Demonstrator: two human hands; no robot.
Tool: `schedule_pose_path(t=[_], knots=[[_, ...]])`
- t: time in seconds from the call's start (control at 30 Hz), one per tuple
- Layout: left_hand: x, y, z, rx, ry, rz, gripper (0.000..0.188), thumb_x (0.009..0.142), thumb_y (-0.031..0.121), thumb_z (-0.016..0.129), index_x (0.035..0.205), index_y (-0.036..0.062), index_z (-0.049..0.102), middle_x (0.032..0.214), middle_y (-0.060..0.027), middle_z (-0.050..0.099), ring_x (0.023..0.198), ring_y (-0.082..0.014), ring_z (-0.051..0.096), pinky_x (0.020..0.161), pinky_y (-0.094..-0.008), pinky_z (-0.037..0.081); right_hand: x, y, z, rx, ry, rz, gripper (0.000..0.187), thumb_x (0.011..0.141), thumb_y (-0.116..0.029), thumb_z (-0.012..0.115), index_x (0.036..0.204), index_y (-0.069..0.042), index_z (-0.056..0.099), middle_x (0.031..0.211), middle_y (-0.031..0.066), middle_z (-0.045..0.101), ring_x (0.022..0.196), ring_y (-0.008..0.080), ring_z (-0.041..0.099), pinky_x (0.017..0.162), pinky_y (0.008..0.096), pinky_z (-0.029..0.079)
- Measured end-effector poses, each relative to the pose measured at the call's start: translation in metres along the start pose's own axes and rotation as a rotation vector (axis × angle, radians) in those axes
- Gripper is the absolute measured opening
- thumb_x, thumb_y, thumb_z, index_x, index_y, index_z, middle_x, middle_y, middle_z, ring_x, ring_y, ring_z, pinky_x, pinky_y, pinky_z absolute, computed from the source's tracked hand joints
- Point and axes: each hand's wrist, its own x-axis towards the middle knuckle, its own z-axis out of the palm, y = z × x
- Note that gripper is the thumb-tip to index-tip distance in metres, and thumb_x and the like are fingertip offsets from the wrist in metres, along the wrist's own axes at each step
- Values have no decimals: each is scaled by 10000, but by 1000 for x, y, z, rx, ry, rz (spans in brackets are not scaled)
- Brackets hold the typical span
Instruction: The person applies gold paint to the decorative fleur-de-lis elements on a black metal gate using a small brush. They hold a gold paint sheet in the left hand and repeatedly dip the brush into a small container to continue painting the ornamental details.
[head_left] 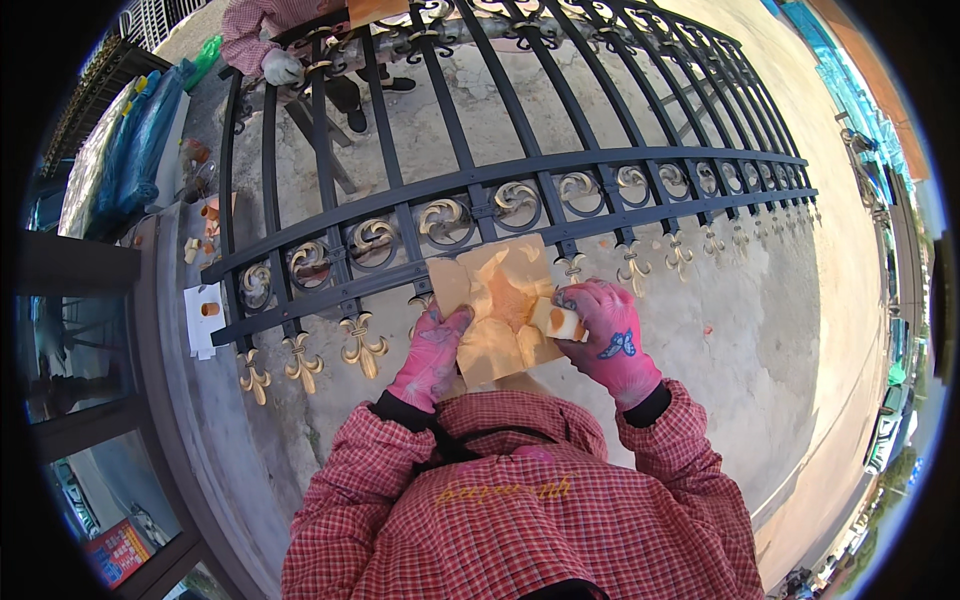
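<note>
- Red-checked jacket cloth (560,540) is filling the foreground, lying nearest the camera.
- Pink-gloved, the left hand (432,350) is gripping the left side of a paint-smeared cardboard sheet (490,345), its thumb lying on top.
- Also gloved, the right hand (608,338) is closing firmly around a cream sponge block (556,319) stained orange-brown.
- Between the two hands, the sponge block is overlapping the right edge of the cardboard sheet; whether it is pressing down or hovering just above cannot be told.
- For good, even dabbing, the left hand should probably be keeping the sheet flat and steady, while the right hand is patting lightly with the sponge's face, taking up a thin coat rather than a thick blob.
- Slanting from upper left to lower right, the block's long axis is running across the sheet's edge; its free end is pointing toward the coppery paint patch (508,298), away from the palm.
- Beyond, a black fence (475,180) is stretching crosswise, its gold finials (363,345) pointing toward the wearer.
- At the upper left, a co-worker's gloved hand (283,68) is resting by the fence's far side.
</note>
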Motion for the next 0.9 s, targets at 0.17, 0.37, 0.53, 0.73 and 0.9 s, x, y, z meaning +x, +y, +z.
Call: schedule_pose_path(t=[0.17,0.37,0.53,0.73,0.9], knots=[[1,9,-9,-48,60,33,340,918,74,488,1250,40,424,1166,-82,533,1040,-205,569,879,-345,506,-18,38,-10,331,230,483,415,629,-150,753,987,-45,570,909,94,627,823,268,606,747,384,463],[2,22,-8,-53,133,43,338,906,57,520,1234,46,436,1132,-53,539,1037,-184,559,885,-321,490,-67,123,73,-3,183,572,431,651,-179,744,1042,-111,578,947,85,631,857,273,605,771,390,447],[-2,28,-5,-11,204,48,387,905,73,503,1277,37,402,1171,-82,525,1067,-223,555,892,-379,501,-86,155,84,-88,135,637,458,612,-168,744,1034,-128,570,1013,67,622,987,270,566,863,413,416],[-2,31,6,-12,200,80,381,891,133,556,1240,26,445,1156,-91,541,1036,-218,577,854,-362,512,-85,160,82,-107,135,373,480,591,-168,755,1023,-104,555,962,87,618,938,299,569,833,417,424],[-3,31,10,-21,225,75,396,891,137,559,1253,29,441,1163,-88,540,1036,-220,576,851,-364,515,-65,164,79,-168,-8,171,425,652,-173,728,1029,-88,552,920,102,614,895,313,570,800,424,429]])
